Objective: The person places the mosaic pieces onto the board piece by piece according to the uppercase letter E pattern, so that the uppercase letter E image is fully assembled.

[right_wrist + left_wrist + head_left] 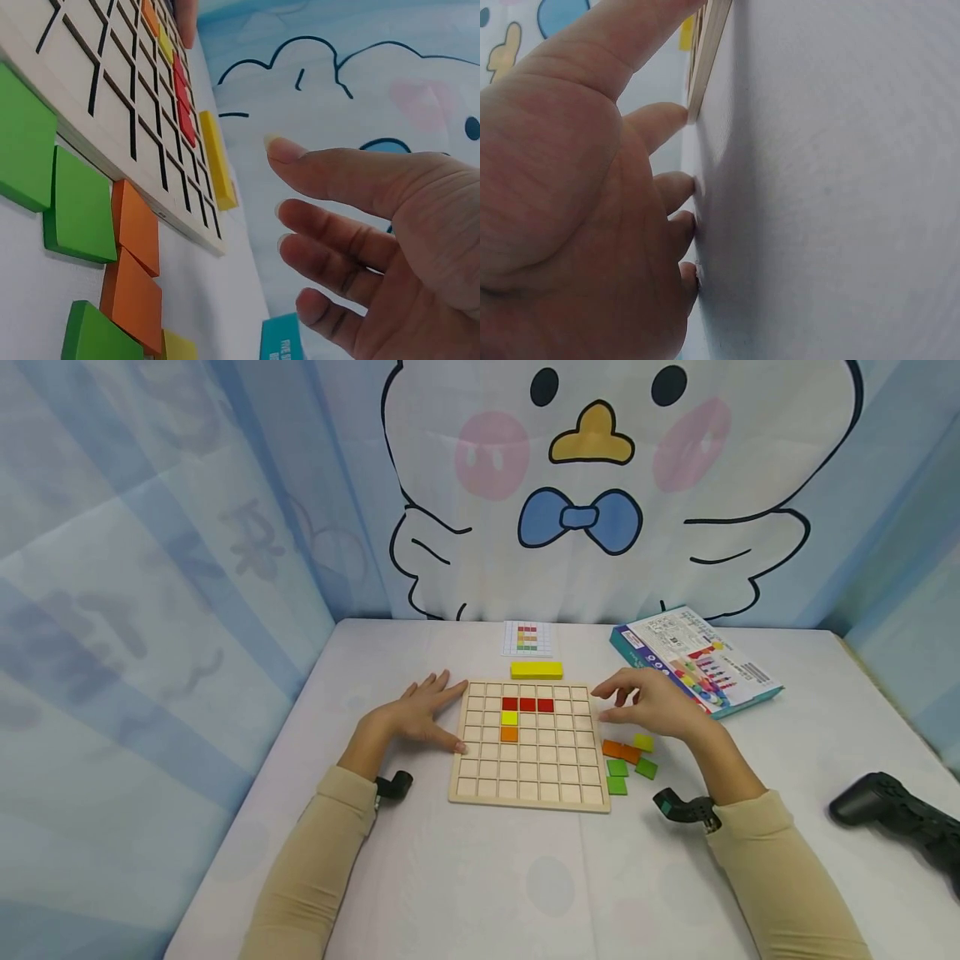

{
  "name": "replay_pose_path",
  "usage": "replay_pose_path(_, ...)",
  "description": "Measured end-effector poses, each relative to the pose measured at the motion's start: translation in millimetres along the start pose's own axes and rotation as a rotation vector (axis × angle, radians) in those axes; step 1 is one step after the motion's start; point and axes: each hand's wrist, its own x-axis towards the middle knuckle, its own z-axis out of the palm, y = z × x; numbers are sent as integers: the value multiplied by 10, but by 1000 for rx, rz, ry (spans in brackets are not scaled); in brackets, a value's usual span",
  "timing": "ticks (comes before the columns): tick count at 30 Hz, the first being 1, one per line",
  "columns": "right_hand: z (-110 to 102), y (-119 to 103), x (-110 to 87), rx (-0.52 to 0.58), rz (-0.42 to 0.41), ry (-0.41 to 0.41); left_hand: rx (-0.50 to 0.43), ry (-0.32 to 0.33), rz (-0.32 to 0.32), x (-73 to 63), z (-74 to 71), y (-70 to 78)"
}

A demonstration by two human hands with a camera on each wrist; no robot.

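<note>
Nearest: tan sleeves, small blk cams on both wrists. Blk game controller well apart, abt 3 o'clock of wooden grid board; board lies flat on white tbl, approx ctr. Loose pcs just off its edge btwn 3 & 4 o'clock: three grn tiles, two loose orange tiles touching, one loose yellow tile. On grid, twd 11–12 o'clock: row of three red tiles, inset yellow tile directly below leftmost red, inset orange tile below that. L hand at board's 9–10 o'clock: fingers spread, thumb on side edge, index tip touching 11 o'clock corner. R hand at 2 o'clock, by the edge: fingers loosely bent, gap btwn thumb & index; can't tell if tips touch board. Farther: yellow bar just past 12 o'clock edge, then card w/ colored-square pattern. Printed box lies askew, 2 o'clock, beyond R hand. Backmost: curtain w/ cartoon print, blue bow tie.
</note>
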Motion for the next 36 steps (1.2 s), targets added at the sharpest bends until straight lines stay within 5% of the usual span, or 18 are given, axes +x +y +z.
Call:
replay_pose_path(20, -7, 175, -12, 35, 39, -248, -2, 4, 8, 1, 11, -8)
replay_pose_path(36, 59, 253, 22, 38, 70, -340, -2, 5, 6, 5, 7, -8)
